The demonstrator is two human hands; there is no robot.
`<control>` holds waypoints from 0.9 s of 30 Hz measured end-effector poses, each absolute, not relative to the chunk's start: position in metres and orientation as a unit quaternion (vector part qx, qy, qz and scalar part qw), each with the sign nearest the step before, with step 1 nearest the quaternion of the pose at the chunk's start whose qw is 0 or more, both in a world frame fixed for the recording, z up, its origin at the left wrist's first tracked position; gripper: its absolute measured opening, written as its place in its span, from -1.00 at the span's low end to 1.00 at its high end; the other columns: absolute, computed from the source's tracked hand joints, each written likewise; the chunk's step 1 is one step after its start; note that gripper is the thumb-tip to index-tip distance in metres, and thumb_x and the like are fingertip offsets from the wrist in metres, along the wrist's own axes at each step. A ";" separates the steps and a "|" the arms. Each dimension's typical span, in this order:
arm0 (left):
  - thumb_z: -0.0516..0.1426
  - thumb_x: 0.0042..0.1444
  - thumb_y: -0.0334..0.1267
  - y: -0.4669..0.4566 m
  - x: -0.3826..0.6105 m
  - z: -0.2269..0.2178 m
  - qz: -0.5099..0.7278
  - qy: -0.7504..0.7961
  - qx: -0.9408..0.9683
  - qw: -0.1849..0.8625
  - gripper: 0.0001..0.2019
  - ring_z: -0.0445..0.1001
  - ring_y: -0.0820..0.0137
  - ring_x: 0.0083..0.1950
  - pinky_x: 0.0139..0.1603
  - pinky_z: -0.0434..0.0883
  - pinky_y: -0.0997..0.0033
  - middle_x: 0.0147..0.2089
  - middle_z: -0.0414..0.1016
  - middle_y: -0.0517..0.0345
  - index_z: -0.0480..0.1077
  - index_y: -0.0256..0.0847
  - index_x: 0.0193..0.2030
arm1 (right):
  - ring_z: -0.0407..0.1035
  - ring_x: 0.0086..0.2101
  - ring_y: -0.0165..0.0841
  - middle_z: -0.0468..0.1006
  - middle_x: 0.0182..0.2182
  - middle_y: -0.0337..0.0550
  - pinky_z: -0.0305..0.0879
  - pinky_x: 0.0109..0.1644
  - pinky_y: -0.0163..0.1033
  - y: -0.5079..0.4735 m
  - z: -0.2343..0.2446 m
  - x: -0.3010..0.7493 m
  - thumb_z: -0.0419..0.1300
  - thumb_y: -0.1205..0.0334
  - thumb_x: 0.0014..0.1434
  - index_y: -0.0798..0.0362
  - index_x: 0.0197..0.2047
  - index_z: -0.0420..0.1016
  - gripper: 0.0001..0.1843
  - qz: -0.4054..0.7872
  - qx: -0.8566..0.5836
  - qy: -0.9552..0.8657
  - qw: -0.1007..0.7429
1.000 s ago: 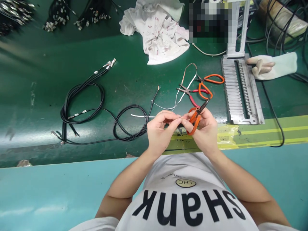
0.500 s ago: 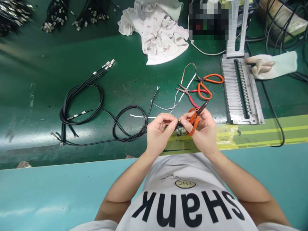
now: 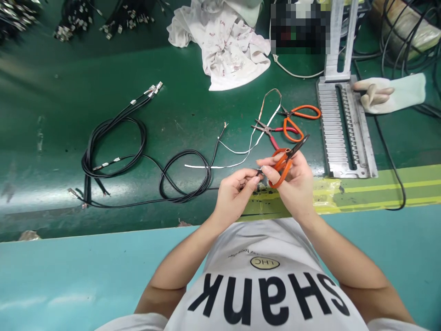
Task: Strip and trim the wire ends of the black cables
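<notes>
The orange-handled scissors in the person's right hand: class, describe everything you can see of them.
The scissors have orange loop handles, plastic-looking, and short dark metal blades. The blades look closed and point up and to the right, away from the body. The right hand grips the loops. The left hand pinches the end of a black wire beside them.

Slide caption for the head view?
Left hand pinches the end of a black cable; right hand holds orange scissors, above a green bench.
</notes>
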State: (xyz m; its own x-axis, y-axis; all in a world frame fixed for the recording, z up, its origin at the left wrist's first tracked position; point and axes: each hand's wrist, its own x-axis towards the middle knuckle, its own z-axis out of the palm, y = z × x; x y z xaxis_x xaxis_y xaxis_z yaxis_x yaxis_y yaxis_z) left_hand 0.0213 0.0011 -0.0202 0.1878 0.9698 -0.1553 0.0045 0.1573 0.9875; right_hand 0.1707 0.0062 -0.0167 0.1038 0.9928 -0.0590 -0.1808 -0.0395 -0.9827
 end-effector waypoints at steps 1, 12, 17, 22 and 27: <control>0.24 0.22 -0.11 0.001 0.022 -0.020 0.413 0.486 0.502 0.585 -0.78 0.35 0.53 -0.47 -0.45 0.31 0.54 -0.41 0.48 0.16 0.53 -0.25 -0.20 | 0.59 -0.16 -0.30 0.65 -0.24 -0.23 0.51 -0.03 -0.14 0.007 -0.017 0.169 0.40 0.19 0.14 -0.07 -0.15 0.33 -0.67 0.535 -0.485 -0.406 0.560; 0.24 0.22 -0.10 -0.001 0.021 -0.023 0.425 0.487 0.486 0.588 -0.77 0.34 0.53 -0.47 -0.44 0.33 0.54 -0.44 0.44 0.19 0.51 -0.26 -0.22 | 0.59 -0.11 -0.29 0.63 -0.24 -0.24 0.50 0.05 -0.12 0.004 -0.023 0.165 0.44 0.16 0.10 -0.05 -0.15 0.34 -0.63 0.561 -0.465 -0.401 0.555; 0.25 0.22 -0.13 -0.003 0.021 -0.021 0.434 0.484 0.480 0.589 -0.80 0.37 0.54 -0.44 -0.39 0.36 0.54 -0.39 0.48 0.17 0.51 -0.25 -0.24 | 0.61 -0.16 -0.30 0.60 -0.32 -0.30 0.53 0.00 -0.15 0.004 -0.025 0.164 0.47 0.20 0.05 -0.05 -0.18 0.37 -0.63 0.552 -0.469 -0.391 0.568; 0.26 0.20 -0.14 -0.004 0.019 -0.022 0.462 0.480 0.452 0.594 -0.81 0.37 0.54 -0.46 -0.44 0.34 0.55 -0.40 0.48 0.17 0.52 -0.25 -0.21 | 0.60 -0.23 -0.30 0.63 -0.34 -0.29 0.53 -0.03 -0.13 0.002 -0.028 0.170 0.51 0.16 -0.01 -0.05 -0.19 0.39 -0.59 0.548 -0.485 -0.387 0.561; 0.28 0.18 -0.16 0.000 0.015 -0.021 0.486 0.468 0.412 0.612 -0.81 0.36 0.56 -0.47 -0.46 0.34 0.56 -0.42 0.49 0.16 0.54 -0.27 -0.22 | 0.51 -0.38 -0.35 0.60 -0.42 -0.25 0.47 -0.21 -0.21 -0.011 -0.018 0.195 0.40 0.03 0.14 -0.02 -0.15 0.48 -0.70 0.585 -0.521 -0.414 0.464</control>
State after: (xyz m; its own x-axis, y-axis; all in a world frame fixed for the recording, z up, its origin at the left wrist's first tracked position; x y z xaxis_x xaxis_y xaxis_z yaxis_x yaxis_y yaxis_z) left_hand 0.0148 -0.0003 -0.0207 0.0884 0.9810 -0.1728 -0.2103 0.1879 0.9594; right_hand 0.1955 -0.0107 -0.0178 -0.0273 0.9739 -0.2254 -0.1107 -0.2271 -0.9676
